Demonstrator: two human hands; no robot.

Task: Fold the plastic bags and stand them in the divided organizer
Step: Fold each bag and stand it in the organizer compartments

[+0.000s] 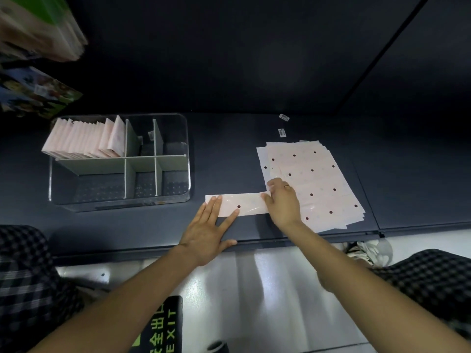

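Note:
A pale pink plastic bag (244,205) with a dark dot lies folded into a long narrow strip on the dark shelf. My left hand (209,230) lies flat with straight fingers pressing the strip's left end. My right hand (283,200) holds the strip's right end, thumb on top and fingers curled at the edge. A stack of flat dotted bags (313,179) lies just right of it, partly under my right hand. The clear divided organizer (178,197) stands at left, with several folded bags (84,138) upright in its back left compartment.
The shelf's front edge (254,242) runs just below my hands, with pale floor beneath. Two small labels (282,132) lie behind the stack. Packaged goods (38,90) hang at the upper left. A dark EXIT floor sign (163,327) lies below.

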